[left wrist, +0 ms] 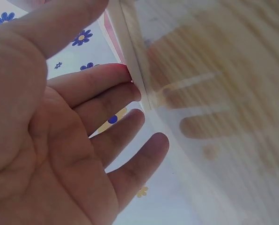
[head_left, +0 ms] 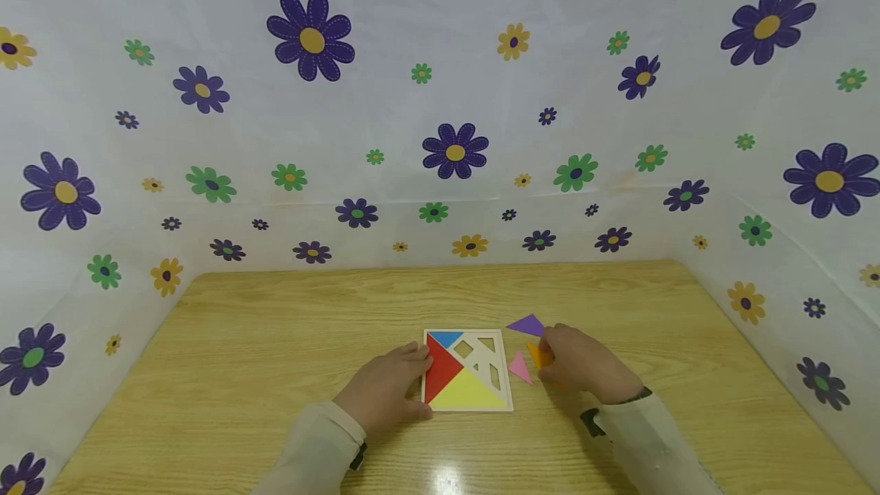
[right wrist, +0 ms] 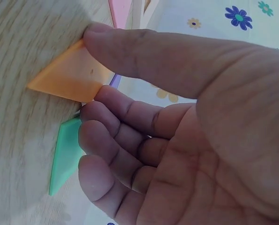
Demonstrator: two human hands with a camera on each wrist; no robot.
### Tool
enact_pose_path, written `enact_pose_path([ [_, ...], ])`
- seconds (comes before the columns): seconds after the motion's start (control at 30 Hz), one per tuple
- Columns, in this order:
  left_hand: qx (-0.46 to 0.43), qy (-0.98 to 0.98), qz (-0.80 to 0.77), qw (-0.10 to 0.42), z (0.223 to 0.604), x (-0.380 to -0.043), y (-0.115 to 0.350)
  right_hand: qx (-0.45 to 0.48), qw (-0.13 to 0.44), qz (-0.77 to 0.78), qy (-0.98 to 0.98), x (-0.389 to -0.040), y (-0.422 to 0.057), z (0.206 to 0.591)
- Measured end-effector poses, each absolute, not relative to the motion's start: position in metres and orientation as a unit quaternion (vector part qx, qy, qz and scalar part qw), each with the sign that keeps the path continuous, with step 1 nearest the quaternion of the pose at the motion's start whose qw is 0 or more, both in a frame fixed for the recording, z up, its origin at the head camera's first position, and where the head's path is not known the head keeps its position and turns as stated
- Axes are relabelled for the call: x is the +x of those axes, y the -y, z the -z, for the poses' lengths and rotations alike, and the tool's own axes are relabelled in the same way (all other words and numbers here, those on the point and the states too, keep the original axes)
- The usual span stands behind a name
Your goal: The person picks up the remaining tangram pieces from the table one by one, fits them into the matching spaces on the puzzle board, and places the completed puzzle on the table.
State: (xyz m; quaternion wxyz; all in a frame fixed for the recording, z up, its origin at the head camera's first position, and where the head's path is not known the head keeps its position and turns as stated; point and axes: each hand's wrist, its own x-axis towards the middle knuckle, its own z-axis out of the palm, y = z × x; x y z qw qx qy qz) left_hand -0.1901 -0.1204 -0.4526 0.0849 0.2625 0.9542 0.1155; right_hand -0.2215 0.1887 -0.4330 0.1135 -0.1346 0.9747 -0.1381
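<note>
One angular orange piece (right wrist: 69, 75) got pinched by the right hand (head_left: 584, 363); left hand (head_left: 387, 389), fingers straight-ish, touched a square cream board (head_left: 500, 357).

—How many boards are we seeing?
—Just the one board (head_left: 505, 384), and three pieces seated: one red piece (head_left: 441, 369), one yellow piece (head_left: 467, 394), one blue piece (head_left: 445, 338)!
—And loose?
—Four! One purple piece (head_left: 528, 325), one pink piece (head_left: 520, 367), one orange piece (right wrist: 69, 75), one green piece (right wrist: 67, 152)!
—Seven altogether! Hands?
—Two: one left hand (head_left: 385, 388), one right hand (head_left: 587, 361)!
—Sleeves?
—Two sleeves (head_left: 316, 438), over one table (head_left: 309, 312)!
</note>
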Motion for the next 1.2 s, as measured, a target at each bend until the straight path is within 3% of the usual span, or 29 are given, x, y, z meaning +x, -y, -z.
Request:
enact_pose_path([
  [0.83, 0.256, -0.959, -0.096, 0.068, 0.4467, -0.1864, 0.1189, -0.102, 0.135, 0.194, -0.966, -0.2203, -0.1914, 0.4332],
  [1.2, 0.251, -0.96, -0.1, 0.076, 0.4502, -0.1883, 0.1194, -0.084, 0.112, 0.229, -0.963, -0.2227, -0.1911, 0.4333],
])
